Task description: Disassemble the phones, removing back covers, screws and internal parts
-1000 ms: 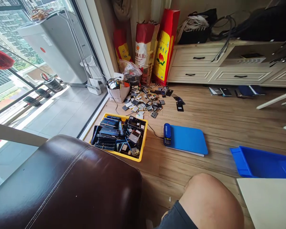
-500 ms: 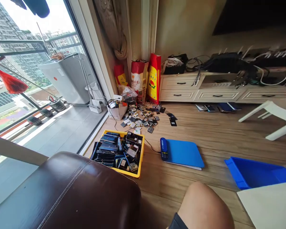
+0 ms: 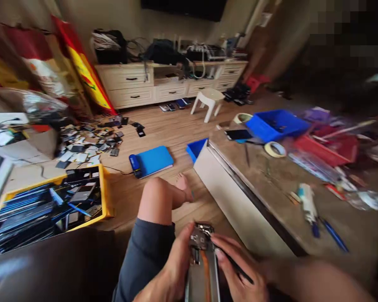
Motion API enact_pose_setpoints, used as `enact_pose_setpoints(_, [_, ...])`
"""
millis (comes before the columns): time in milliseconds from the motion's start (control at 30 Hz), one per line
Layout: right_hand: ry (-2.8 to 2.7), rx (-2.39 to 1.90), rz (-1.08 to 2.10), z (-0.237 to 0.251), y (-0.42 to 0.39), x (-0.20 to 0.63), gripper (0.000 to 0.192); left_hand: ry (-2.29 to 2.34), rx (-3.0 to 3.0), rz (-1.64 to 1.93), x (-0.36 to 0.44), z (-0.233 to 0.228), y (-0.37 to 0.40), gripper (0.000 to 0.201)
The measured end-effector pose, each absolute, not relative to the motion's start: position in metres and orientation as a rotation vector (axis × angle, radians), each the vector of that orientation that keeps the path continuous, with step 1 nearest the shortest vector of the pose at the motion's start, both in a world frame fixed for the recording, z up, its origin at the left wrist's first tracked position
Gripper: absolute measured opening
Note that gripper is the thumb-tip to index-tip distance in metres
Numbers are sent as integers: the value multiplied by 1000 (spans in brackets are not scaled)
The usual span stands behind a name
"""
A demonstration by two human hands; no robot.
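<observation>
Wood floor's a mess: yellow crate [image 3: 105,197] of phones at 9 o'clock, blue scale [image 3: 153,160] at 11, cluttered low table [image 3: 264,184] at 2. Both hands sit at 6 o'clock, left hand [image 3: 170,272] and right hand [image 3: 239,272] gripping an opened phone [image 3: 202,260]. The right also pinches a thin dark tool [image 3: 236,266]. Blurry, wrists cut off.

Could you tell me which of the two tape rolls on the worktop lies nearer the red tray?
The white roll, lying flat just left of the red tray. The other roll lies farther back, left of the blue bin.
</observation>
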State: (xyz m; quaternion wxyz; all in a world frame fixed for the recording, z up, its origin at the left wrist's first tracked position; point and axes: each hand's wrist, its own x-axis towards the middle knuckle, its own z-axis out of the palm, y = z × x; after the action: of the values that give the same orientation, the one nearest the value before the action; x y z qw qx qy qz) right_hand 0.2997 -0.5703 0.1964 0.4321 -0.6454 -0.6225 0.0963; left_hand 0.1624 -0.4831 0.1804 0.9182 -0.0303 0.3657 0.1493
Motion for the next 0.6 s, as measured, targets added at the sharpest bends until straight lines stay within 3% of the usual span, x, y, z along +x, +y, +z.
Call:
enact_pose_setpoints(400, [-1396,-1578,124,214,-601,329,33,892,438,298,205,195,-489,48])
enact_pose_setpoints(600, [-1270,-1653,205,205,-620,328,24,835,498,305,208,207,-507,75])
